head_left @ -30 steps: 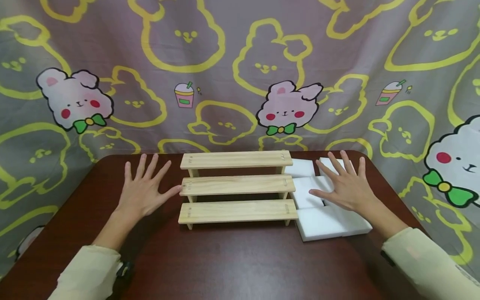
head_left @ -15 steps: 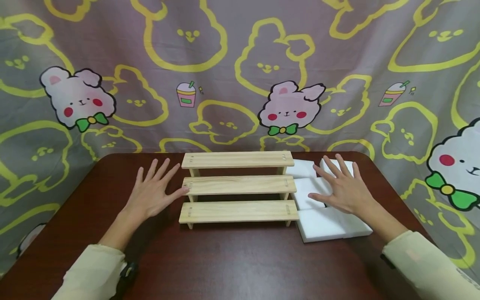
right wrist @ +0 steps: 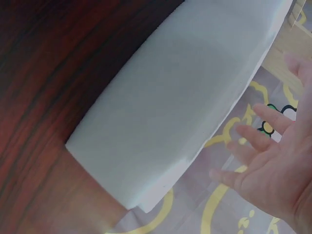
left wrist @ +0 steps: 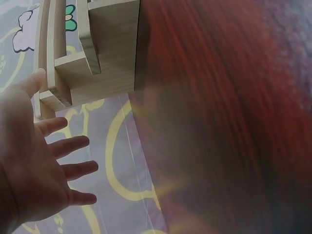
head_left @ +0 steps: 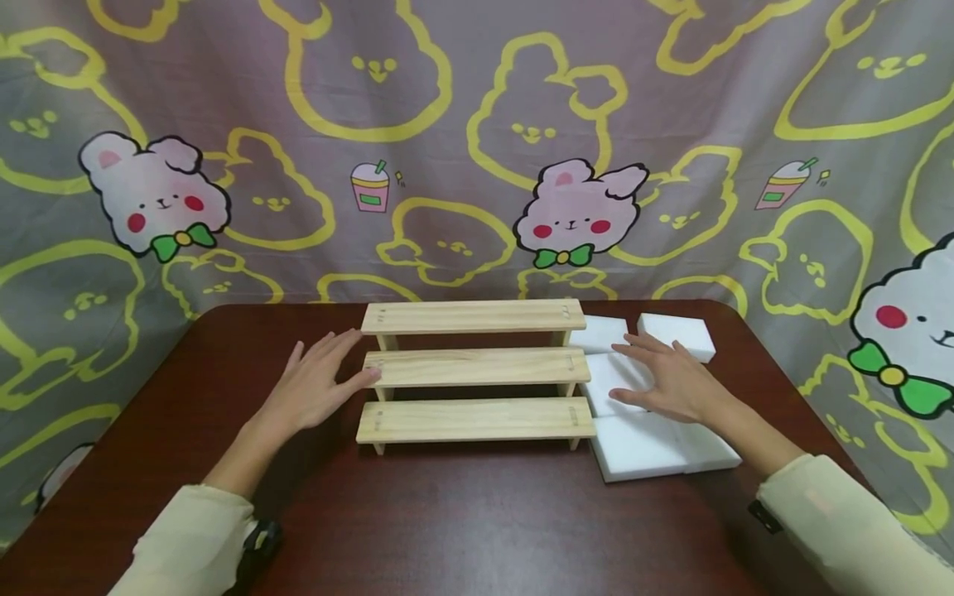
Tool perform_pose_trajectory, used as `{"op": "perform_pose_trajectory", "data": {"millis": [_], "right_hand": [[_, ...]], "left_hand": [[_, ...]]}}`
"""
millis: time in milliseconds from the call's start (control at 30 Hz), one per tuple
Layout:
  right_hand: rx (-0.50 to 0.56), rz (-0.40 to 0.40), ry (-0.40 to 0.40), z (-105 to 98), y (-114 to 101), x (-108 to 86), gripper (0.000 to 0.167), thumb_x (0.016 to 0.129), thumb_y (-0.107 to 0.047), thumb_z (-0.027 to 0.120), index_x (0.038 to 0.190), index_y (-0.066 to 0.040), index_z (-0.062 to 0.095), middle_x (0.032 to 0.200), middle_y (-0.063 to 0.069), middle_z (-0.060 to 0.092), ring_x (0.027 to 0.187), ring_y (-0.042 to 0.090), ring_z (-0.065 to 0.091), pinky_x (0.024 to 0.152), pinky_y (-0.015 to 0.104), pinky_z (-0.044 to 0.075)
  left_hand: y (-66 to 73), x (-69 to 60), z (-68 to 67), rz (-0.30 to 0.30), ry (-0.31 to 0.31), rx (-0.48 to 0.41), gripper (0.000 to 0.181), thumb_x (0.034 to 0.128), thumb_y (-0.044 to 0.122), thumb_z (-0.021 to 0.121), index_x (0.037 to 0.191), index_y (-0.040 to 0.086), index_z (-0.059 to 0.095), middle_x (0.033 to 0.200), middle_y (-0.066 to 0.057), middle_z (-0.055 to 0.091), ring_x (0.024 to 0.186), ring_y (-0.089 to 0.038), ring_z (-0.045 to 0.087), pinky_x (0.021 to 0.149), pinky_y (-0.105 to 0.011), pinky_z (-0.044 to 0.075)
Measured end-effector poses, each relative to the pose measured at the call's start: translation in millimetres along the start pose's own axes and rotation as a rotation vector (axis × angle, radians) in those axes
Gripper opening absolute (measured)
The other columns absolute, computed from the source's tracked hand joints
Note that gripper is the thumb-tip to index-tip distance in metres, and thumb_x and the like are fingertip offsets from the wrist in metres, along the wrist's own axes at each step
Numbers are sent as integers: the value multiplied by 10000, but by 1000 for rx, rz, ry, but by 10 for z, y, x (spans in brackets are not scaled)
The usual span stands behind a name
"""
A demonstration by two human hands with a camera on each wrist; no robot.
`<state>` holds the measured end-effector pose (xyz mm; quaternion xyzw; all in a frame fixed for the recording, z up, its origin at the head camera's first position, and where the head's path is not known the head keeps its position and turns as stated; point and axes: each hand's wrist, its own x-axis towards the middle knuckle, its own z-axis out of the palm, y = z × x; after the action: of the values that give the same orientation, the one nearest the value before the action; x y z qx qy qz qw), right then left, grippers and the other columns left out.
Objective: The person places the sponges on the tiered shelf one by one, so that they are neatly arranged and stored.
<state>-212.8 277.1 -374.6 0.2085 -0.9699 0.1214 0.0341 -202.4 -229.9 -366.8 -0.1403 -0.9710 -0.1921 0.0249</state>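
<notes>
A three-step wooden display rack (head_left: 477,366) of pale planks stands on the dark table. My left hand (head_left: 311,391) is held beside the rack's left end, its thumb overlapping the middle plank in the head view; whether it touches cannot be told. In the left wrist view the fingers of the left hand (left wrist: 39,165) are spread and grip nothing. My right hand (head_left: 680,382) hovers over the white foam blocks (head_left: 648,447) at the rack's right, covering part of them. Seen from the right wrist, the right hand (right wrist: 273,165) has loosely extended fingers and holds nothing.
A separate foam block (head_left: 676,334) lies at the back right of the brown table (head_left: 477,530). Another block (head_left: 599,333) sits close to the rack's right rear. A patterned curtain (head_left: 447,149) hangs behind the table.
My left hand has shifted right, closer to the rack, with its fingers tipped lower. The right hand's fingers have dropped and drawn nearer each other, uncovering the back foam block.
</notes>
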Motion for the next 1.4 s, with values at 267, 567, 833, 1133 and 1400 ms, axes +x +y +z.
{"op": "perform_pose_trajectory", "data": {"millis": [267,567,833,1133,1400], "right_hand": [[108,-37,1,19,33,14,747,831,-431,859,1362,42,630,1324,257,650,1233,448,606,1005,606,476],[85,-88,-23,41,40,67,767,768,-402,917,1358,5,646,1333,236,650,1254,449,584,1040,613,449],[-12,-146,-44,17,88,75,765,755,-479,893,1343,-41,672,1357,244,628,1267,457,568,1031,623,452],[-163,-125,-23,-18,126,82,771,770,-562,854,1313,-41,687,1257,248,658,1148,434,641,953,587,511],[-280,-162,31,-17,152,84,829,769,-715,767,1270,-57,714,1083,189,692,951,393,684,820,555,539]], "left_hand": [[48,32,6,42,-19,-70,787,1043,540,557,1558,-34,399,1562,-273,432,1452,-489,366,1184,-691,144],[42,59,36,113,-25,-162,674,1043,436,624,1478,-61,491,1480,-288,513,1389,-479,457,1107,-633,368],[29,67,52,136,-25,-192,640,1035,400,651,1453,-68,522,1449,-285,547,1369,-474,484,1092,-630,389],[47,65,56,124,-33,-198,655,1037,402,647,1455,-83,510,1446,-292,547,1370,-476,482,1094,-631,387],[57,69,48,124,-45,-214,655,1040,386,646,1462,-92,497,1451,-291,543,1379,-471,476,1105,-626,379]]}}
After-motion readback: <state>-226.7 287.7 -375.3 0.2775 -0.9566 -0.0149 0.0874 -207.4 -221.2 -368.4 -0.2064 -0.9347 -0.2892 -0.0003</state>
